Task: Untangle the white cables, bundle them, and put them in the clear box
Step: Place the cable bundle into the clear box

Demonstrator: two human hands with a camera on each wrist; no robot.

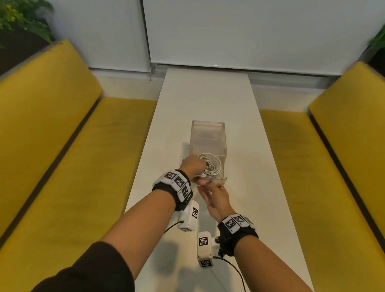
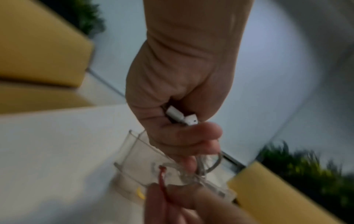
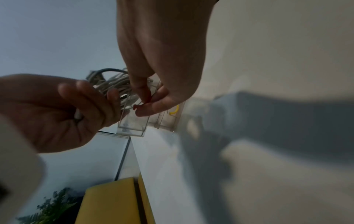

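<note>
The left hand (image 1: 191, 165) is seen in the head view at the near left corner of the clear rectangular plastic box (image 1: 218, 136), its fingers curled round a coiled bundle of white cables (image 1: 211, 165) that lies at the near end of the box. Only the left wrist view shows what is enclosed in that fist: white cable plugs (image 2: 181, 116) are gripped between the curled fingers and the palm, with thin loops of cable hanging below. The right hand (image 1: 215, 198) is held just before the near wall of the box, with its fingers drawn together. From the head view its hold cannot be made out; in the right wrist view a small red band (image 3: 147, 99) is seen pinched between the thumb and the fingertips (image 3: 143, 91), close beside the box rim. The same red strip is shown in the left wrist view, running up from the right hand's fingers. A small yellow curved piece (image 3: 175, 110) is seen through the box wall in the right wrist view; what it is cannot be told. The box stands on a long white table (image 1: 211, 96), which is flanked by yellow upholstered benches (image 1: 55, 122). Green plants (image 1: 18, 12) are seen in the far corners.
</note>
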